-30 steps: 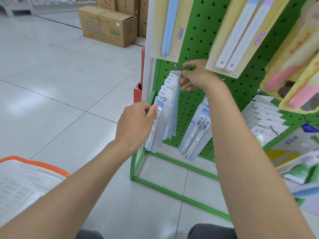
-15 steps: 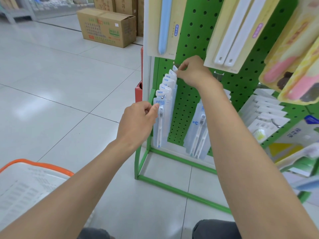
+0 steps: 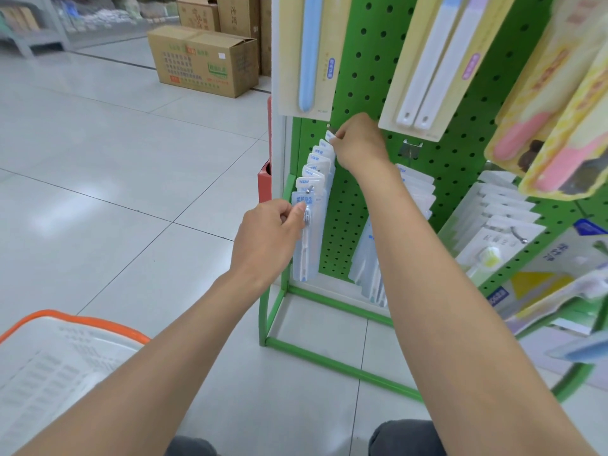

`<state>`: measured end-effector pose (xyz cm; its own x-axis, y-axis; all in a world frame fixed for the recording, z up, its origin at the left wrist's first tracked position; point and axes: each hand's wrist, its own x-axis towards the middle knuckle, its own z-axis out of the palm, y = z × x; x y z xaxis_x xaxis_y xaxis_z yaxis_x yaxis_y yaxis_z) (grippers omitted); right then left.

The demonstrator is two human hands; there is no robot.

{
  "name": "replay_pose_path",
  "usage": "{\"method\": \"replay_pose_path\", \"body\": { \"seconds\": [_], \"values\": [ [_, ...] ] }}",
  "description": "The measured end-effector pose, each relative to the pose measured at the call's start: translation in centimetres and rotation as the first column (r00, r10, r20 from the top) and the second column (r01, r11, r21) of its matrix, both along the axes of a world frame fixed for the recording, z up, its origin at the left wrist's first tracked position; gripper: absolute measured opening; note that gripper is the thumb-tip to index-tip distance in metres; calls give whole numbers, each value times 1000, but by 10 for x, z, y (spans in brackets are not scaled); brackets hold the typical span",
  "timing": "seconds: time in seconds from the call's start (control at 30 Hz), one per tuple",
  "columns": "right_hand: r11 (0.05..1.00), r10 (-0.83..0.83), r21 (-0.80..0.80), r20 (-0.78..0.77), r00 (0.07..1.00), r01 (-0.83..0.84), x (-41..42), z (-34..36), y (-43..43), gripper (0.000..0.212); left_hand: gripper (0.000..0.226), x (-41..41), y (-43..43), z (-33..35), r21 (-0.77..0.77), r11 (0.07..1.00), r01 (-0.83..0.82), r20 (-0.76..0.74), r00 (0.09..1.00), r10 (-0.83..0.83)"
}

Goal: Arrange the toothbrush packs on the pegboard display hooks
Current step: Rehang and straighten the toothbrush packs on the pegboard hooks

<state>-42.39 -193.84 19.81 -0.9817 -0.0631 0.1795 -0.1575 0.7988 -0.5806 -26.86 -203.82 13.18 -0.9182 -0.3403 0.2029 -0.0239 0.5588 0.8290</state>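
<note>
Head cam: L hand (image 3: 266, 235) pinches front pack (image 3: 314, 255), R hand (image 3: 358, 146) pinches rear pack (image 3: 330, 136) nr pegboard (image 3: 365, 87) edge.

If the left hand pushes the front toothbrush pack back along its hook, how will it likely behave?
The front toothbrush pack looks thin and flat, so it is probably light and slightly bendy. It hangs from a single hook, so it would likely swing when the left hand pushes it. Its glossy plastic face may feel slippery.
</note>
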Motion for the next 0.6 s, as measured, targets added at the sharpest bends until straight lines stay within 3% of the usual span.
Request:
{"method": "replay_pose_path", "body": {
  "seconds": [0.23,0.47,0.6],
  "values": [
    [997,-74,-12,-2,997,74,11,7,3,4,37,-4,-1,0,24,1000,5,-12,1000,-5],
    [997,-56,45,-95,994,60,40,17,3,35,37,0,-7,7,37,999,27,-39,999,-25],
    [991,-35,124,-110,993,48,65,15,8,38,38,10,-13,11,45,999,13,-59,998,-11]
  ]
}}
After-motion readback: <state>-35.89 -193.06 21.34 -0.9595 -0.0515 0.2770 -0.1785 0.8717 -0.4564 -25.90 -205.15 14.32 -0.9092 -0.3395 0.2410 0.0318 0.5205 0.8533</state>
